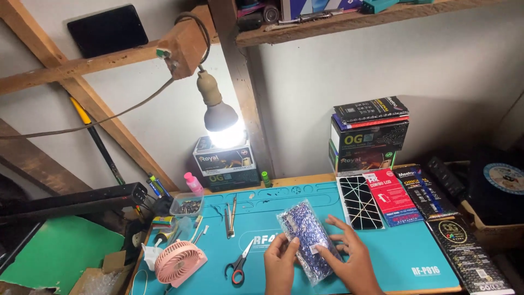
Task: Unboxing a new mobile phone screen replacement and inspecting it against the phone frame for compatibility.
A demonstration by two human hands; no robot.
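Two bare hands are holding a clear plastic packet (307,239) with a blue-and-white speckled pattern over the middle of a teal work mat (404,251). The left hand (280,263) is gripping the packet's lower left edge, fingers curled against it, while the right hand (352,257) is lying across its right side with fingers spread and the thumb pressing near the middle; both are closed on the packet, which is tilting diagonally, its top end pointing up and left. Just left of the hands, a pair of scissors with red and black handles (239,265) is lying on the mat, and further left a small pink fan (178,262) is sitting at the mat's corner. A pair of tweezers (231,217) is resting above the scissors. Flat packages (390,198) are lying along the right of the mat, with boxes (369,136) stacking up behind them against the wall. Overhead, a lit bulb (221,123) is hanging from a wooden beam (82,65).
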